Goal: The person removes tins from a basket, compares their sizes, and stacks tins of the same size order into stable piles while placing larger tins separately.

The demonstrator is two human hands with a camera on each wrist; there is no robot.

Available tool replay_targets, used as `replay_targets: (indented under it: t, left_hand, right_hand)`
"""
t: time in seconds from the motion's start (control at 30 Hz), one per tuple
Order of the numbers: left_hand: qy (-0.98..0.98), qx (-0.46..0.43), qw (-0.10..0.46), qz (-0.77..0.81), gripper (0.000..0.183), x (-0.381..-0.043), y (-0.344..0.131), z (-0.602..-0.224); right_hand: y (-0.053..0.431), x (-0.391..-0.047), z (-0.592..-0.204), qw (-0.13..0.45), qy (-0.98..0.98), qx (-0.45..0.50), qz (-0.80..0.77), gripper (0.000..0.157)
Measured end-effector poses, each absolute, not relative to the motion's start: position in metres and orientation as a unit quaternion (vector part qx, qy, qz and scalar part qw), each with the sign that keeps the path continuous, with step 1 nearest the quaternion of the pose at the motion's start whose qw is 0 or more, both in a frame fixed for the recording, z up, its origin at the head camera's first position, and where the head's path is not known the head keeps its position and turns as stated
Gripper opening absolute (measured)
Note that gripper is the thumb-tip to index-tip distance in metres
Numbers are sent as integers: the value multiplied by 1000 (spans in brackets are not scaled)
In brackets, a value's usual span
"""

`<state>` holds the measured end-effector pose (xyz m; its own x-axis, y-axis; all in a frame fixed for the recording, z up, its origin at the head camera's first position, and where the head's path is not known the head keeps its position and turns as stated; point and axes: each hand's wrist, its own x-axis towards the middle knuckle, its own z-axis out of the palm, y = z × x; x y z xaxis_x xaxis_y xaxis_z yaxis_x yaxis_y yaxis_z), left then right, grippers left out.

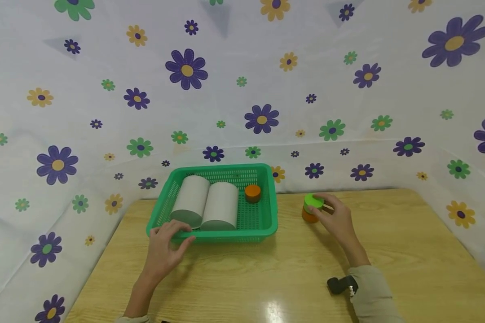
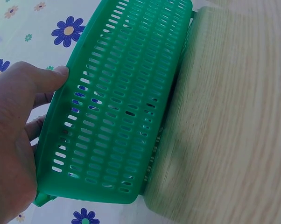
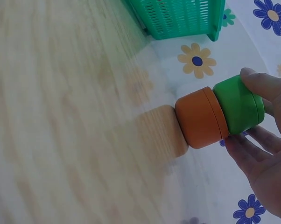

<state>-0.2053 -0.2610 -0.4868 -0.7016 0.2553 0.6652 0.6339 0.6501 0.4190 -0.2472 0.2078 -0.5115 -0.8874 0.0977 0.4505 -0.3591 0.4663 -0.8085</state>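
Note:
A green slotted basket [image 1: 272, 202] stands on the wooden table [image 1: 266, 278]. Two grey cylinders [image 1: 191, 199] [image 1: 222, 204] lie in it beside a small orange cylinder [image 1: 252, 192]. My left hand [image 1: 174, 235] grips the basket's near left rim; in the left wrist view the thumb [image 2: 52, 77] lies on the basket's wall [image 2: 122, 107] with the fingers behind it. Right of the basket, a green cylinder [image 1: 313, 200] sits stacked on an orange one [image 1: 308, 216]. My right hand [image 1: 327, 211] holds the green cylinder [image 3: 234, 100], with the fingers [image 3: 245, 151] and thumb on opposite sides of it, above the orange one [image 3: 201, 116].
Floral cloth [image 1: 242, 89] walls the table at the back and on both sides. A black camera mount [image 1: 339, 285] sits on my right wrist. Bare wood spreads across the near table and to the far right.

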Motion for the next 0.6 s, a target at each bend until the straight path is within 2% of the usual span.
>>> replay_targets:
  t: [0.37, 0.5, 0.6]
  left_hand:
    - [-862, -260, 286, -327, 19, -206, -260, -488]
    - [-863, -260, 288, -324, 20, -206, -260, -488]
    - [-862, -260, 289, -325, 20, -206, -261, -488]
  right_hand:
    - [211, -246, -506, 215, -829, 61, 514, 45]
    - [211, -245, -502, 242, -827, 62, 504, 40]
    - [208, -245, -494, 289, -818, 78, 491, 35]
